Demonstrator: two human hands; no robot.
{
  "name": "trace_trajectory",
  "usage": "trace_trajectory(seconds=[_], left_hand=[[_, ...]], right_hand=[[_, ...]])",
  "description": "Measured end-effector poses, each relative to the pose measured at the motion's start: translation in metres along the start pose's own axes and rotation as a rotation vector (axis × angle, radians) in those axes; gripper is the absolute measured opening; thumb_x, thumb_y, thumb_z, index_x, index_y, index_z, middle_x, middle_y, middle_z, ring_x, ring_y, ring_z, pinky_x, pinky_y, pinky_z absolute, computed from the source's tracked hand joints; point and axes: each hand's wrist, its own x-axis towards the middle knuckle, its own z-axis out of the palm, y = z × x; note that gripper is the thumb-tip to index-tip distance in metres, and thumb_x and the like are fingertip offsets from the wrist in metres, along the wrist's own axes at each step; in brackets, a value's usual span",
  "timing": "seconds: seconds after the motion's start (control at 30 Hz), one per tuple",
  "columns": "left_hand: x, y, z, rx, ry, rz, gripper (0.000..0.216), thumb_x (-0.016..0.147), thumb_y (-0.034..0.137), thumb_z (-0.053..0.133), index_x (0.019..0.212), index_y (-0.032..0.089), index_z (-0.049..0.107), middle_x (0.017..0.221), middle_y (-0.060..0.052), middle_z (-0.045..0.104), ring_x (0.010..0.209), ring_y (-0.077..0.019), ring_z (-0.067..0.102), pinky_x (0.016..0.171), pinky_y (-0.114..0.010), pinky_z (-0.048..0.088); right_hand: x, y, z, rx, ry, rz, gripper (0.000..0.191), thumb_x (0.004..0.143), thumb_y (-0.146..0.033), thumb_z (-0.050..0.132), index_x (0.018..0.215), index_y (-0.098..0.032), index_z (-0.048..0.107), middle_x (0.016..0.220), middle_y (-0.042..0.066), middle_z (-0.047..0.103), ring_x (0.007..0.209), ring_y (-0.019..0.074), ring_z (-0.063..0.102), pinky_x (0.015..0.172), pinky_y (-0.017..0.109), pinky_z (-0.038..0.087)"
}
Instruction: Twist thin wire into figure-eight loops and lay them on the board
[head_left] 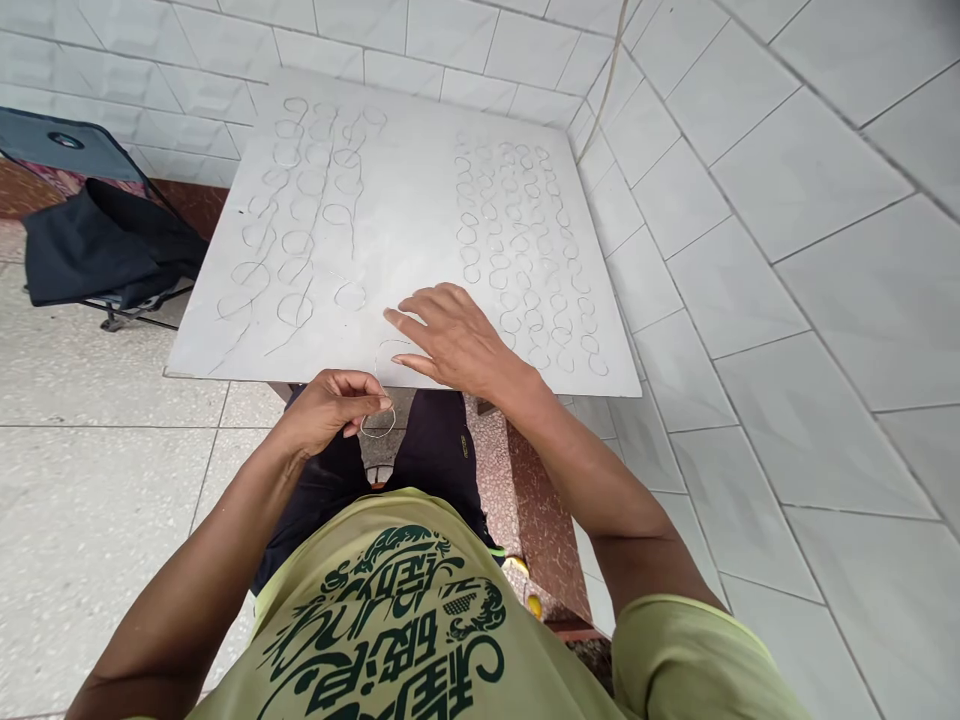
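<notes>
Between the thumb and fingers of my left hand (346, 402) is a thin wire (379, 434), bent into a loop below the fingertips. Its loose end curves up over the near edge of the white board (409, 200). My right hand (450, 338) hovers over or rests on that edge, fingers apart, with nothing visible in it; I cannot tell whether it touches the wire. Just beyond lies a single looped wire (349, 296). Looped wires with tails (295, 309) lie in columns on the left of the board, and S-shaped wires (592, 350) fill columns on the right.
A folding chair (75, 140) with dark cloth (105, 245) on it stands left of the board. White tiled walls (810, 240) rise close behind and to the right. A cord (616, 60) hangs at the corner. Small yellow objects (534, 606) lie on the floor below.
</notes>
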Motion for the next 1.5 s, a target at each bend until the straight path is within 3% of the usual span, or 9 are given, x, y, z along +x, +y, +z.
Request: trace_trajectory(seconds=[0.07, 0.17, 0.27, 0.37, 0.73, 0.93, 1.1, 1.5], left_hand=[[0.001, -0.001, -0.002, 0.019, -0.028, 0.004, 0.022, 0.067, 0.033, 0.09, 0.07, 0.015, 0.077, 0.056, -0.001, 0.058, 0.042, -0.0066, 0.041, 0.037, -0.02, 0.026], [0.003, -0.003, -0.003, 0.032, -0.032, 0.008, 0.022, 0.066, 0.032, 0.091, 0.069, 0.015, 0.077, 0.055, -0.001, 0.057, 0.042, -0.0066, 0.04, 0.038, -0.021, 0.026], [0.004, -0.005, -0.002, 0.013, -0.014, -0.02, 0.023, 0.063, 0.031, 0.091, 0.068, 0.015, 0.076, 0.054, 0.0, 0.055, 0.042, -0.0063, 0.039, 0.037, -0.02, 0.026], [0.005, -0.007, -0.003, -0.009, -0.025, -0.054, 0.024, 0.061, 0.031, 0.092, 0.066, 0.014, 0.076, 0.05, 0.002, 0.051, 0.041, -0.006, 0.038, 0.037, -0.019, 0.025], [0.005, -0.009, -0.004, 0.003, 0.016, -0.092, 0.025, 0.062, 0.031, 0.091, 0.069, 0.013, 0.075, 0.055, 0.003, 0.054, 0.044, -0.0048, 0.039, 0.039, -0.018, 0.027], [0.006, -0.012, -0.005, 0.044, 0.058, -0.042, 0.024, 0.064, 0.031, 0.089, 0.07, 0.014, 0.074, 0.057, 0.003, 0.055, 0.045, -0.0052, 0.04, 0.039, -0.019, 0.028], [0.006, -0.013, -0.006, 0.086, 0.069, -0.007, 0.023, 0.067, 0.033, 0.087, 0.069, 0.015, 0.073, 0.058, 0.004, 0.054, 0.045, -0.0052, 0.04, 0.041, -0.019, 0.029], [0.007, -0.017, -0.005, 0.024, 0.168, 0.035, 0.019, 0.067, 0.029, 0.085, 0.068, 0.015, 0.073, 0.059, 0.003, 0.056, 0.044, -0.0053, 0.04, 0.04, -0.02, 0.03]], right_hand=[[0.002, 0.0, 0.0, 0.04, -0.033, -0.09, 0.036, 0.105, -0.035, 0.059, 0.138, -0.021, 0.058, 0.128, 0.013, 0.064, 0.124, 0.0323, 0.052, 0.109, 0.055, 0.038], [0.006, -0.001, 0.011, 0.096, -0.096, -0.16, 0.02, 0.107, -0.033, 0.054, 0.117, -0.022, 0.068, 0.104, 0.009, 0.068, 0.107, 0.0285, 0.056, 0.098, 0.048, 0.043], [0.008, -0.001, 0.024, 0.133, -0.137, -0.136, 0.029, 0.108, -0.037, 0.054, 0.089, -0.022, 0.069, 0.079, 0.007, 0.062, 0.087, 0.0254, 0.053, 0.086, 0.042, 0.041], [0.009, -0.003, 0.029, 0.166, -0.146, -0.123, 0.036, 0.107, -0.039, 0.056, 0.077, -0.022, 0.066, 0.071, 0.005, 0.058, 0.078, 0.0226, 0.049, 0.08, 0.038, 0.037], [0.011, -0.016, 0.015, -0.051, -0.386, -0.027, 0.039, 0.112, -0.029, 0.042, 0.092, -0.012, 0.07, 0.076, 0.008, 0.067, 0.067, 0.0172, 0.05, 0.071, 0.034, 0.028], [0.007, -0.02, 0.014, 0.009, -0.377, 0.165, 0.036, 0.112, -0.03, 0.042, 0.095, -0.012, 0.068, 0.076, 0.009, 0.067, 0.065, 0.0173, 0.05, 0.064, 0.033, 0.022], [0.005, -0.021, 0.014, 0.116, -0.344, 0.216, 0.031, 0.111, -0.023, 0.04, 0.096, -0.013, 0.065, 0.074, 0.006, 0.065, 0.062, 0.0153, 0.047, 0.063, 0.031, 0.024], [0.003, -0.033, 0.044, 0.122, -0.227, 0.351, 0.04, 0.113, -0.034, 0.039, 0.089, -0.015, 0.065, 0.07, 0.006, 0.065, 0.059, 0.0155, 0.049, 0.061, 0.032, 0.023]])
